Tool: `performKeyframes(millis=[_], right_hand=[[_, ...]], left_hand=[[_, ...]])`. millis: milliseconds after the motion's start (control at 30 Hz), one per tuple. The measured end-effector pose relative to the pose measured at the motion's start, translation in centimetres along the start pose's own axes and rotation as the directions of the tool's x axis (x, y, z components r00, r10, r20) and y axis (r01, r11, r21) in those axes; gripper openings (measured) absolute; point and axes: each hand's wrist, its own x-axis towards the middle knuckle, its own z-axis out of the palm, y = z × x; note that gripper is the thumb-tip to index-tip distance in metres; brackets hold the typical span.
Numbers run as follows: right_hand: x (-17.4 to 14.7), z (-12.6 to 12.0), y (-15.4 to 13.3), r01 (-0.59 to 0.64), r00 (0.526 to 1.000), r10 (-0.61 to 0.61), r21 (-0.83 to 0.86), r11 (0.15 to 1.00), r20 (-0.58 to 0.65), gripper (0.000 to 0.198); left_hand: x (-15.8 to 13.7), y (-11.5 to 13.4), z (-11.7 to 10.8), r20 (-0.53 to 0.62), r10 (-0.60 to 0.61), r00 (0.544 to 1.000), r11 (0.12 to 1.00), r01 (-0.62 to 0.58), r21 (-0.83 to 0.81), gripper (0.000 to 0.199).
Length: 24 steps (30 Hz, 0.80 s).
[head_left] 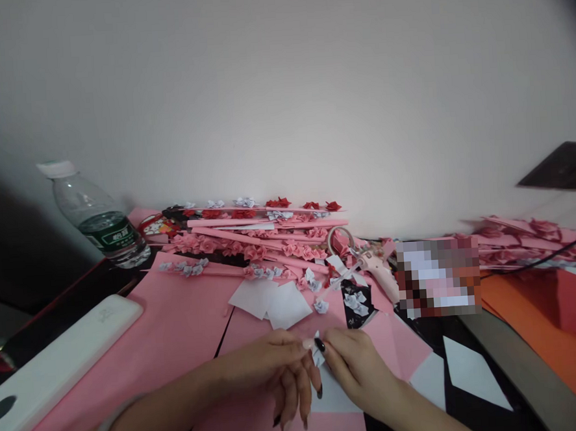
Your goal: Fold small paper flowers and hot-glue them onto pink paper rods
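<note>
Head view, left hand (280, 359): grip pinching the left side of the folded paper (319, 356).
Folded paper: between both hands, above a white sheet (335, 398), likely raised to reach its folds.
Right hand (360, 362): grip pinching the other side, perhaps to steady it.

Fingers (290, 394) partly hide the folded white paper (318, 358) between them.

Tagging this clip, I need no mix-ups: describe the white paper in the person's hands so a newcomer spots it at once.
Below the grey wall, look to the bottom middle of the view, where the left hand and right hand come together. The folded white paper is the small piece pinched there. The white flowers lie farther back; this piece alone is held.
</note>
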Motion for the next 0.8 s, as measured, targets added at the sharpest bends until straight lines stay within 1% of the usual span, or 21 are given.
performKeyframes(millis=[67, 167, 300, 400, 500, 600, 700, 800], right_hand=[[-0.02, 0.04, 0.0, -0.002, 1.0, 0.002, -0.011, 1.0, 0.015, 0.027], [-0.08, 0.11, 0.1, -0.015, 1.0, 0.015, -0.007, 1.0, 0.026, 0.026], [-0.24, 0.11, 0.24, -0.027, 0.998, 0.027, 0.005, 1.0, 0.051, 0.025], [-0.29, 0.04, 0.23, -0.032, 0.998, 0.03, 0.018, 0.999, 0.063, 0.026], [-0.2, -0.05, 0.18, -0.03, 0.997, 0.028, 0.032, 0.999, 0.066, 0.025], [-0.08, -0.12, 0.13, -0.02, 0.996, 0.018, 0.022, 1.0, 0.086, 0.025], [-0.07, -0.2, 0.09, -0.031, 0.995, 0.029, 0.016, 0.999, 0.1, 0.026], [-0.18, -0.3, 0.01, -0.045, 0.991, 0.039, 0.042, 0.998, 0.126, 0.028]], left_hand=[[0.09, -0.17, -0.29, 0.004, -0.041, 0.999, 0.998, 0.041, -0.057, 0.053], [0.16, -0.35, -0.65, -0.015, -0.087, 0.996, 0.986, 0.084, -0.141, 0.049], [-0.01, -0.12, -0.65, -0.019, -0.12, 0.993, 0.969, 0.113, -0.221, 0.04], [-0.17, 0.15, -0.42, -0.064, -0.14, 0.988, 0.962, 0.12, -0.244, 0.035], [-0.21, 0.18, -0.33, -0.142, -0.115, 0.983, 0.967, 0.077, -0.244, 0.028], [-0.07, -0.04, -0.42, -0.196, -0.054, 0.979, 0.976, 0.011, -0.217, 0.023], [0.16, -0.28, -0.41, -0.188, -0.025, 0.982, 0.983, -0.01, -0.184, 0.023], [0.31, -0.33, -0.14, -0.18, 0.002, 0.984, 0.991, -0.026, -0.132, 0.033]])
